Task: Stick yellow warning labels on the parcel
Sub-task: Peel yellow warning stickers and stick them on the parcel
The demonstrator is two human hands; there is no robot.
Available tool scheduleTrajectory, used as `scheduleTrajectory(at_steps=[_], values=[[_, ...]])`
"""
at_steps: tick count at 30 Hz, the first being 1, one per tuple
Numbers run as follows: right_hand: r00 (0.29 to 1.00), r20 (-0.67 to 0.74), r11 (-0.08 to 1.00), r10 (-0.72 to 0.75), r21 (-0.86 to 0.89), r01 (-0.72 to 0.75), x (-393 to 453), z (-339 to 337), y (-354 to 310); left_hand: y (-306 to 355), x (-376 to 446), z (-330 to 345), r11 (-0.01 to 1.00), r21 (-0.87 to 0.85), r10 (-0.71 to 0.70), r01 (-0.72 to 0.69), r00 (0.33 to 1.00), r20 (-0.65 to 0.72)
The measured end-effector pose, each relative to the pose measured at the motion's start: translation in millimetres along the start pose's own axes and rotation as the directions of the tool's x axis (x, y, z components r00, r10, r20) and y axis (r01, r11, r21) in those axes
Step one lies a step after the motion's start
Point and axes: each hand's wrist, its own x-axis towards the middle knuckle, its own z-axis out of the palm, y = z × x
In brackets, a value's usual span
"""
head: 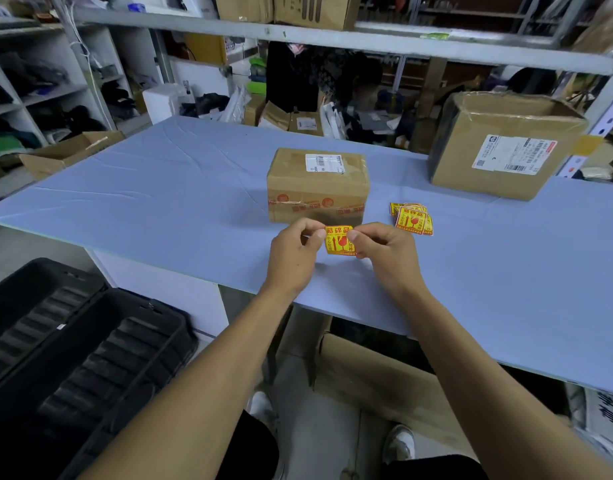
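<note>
Pinching one yellow warning label (338, 241) with red print between them, the left hand (293, 256) and right hand (384, 252) hold it above the blue bench (159, 202), just in front of the taped brown parcel (318, 185); more labels (412, 218) lie heaped beside it, and a larger carton (506, 143) stands at far right

Even, diffuse overhead light, moderately bright on the bench (159, 188). Soft shadow left of the parcel (317, 185), faint ones under the hands. Mild glare on parcel tape and the big box's (506, 143) wrap. Shelves (38, 98) behind are dim and slightly soft. Strong wide-angle bowing: shelf rail and bench edge curve toward the frame edges. Centre sharp, label text readable.
</note>
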Motion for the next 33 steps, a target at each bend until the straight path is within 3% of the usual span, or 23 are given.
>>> scheduleTrajectory(at_steps=[5, 21, 27, 33], values=[[1.0, -0.001, 1.0, 0.01, -0.023, -0.01, 3.2, -0.5, 9.8, 0.7, -1.0, -2.2, 0.998, -0.048, -0.034, 0.033, 0.999, -0.02], [0.999, -0.037, 0.993, 0.007, -0.114, -0.011, 0.8, 2.2, 16.4, 2.1, -4.8, 1.2, 1.0, 0.027, -0.006, 0.006, 1.0, -0.01], [0.999, 0.004, 0.999, 0.045, -0.015, -0.045, 4.6, 0.6, 14.6, 1.1, -3.9, -0.4, 0.996, -0.085, -0.009, 0.007, 1.0, -0.023], [0.997, -0.052, 0.993, -0.051, -0.106, 0.046, 29.5, -6.2, 4.0, 9.8, 19.4, 8.3, 0.991, -0.134, -0.036, 0.029, 0.998, -0.048]])
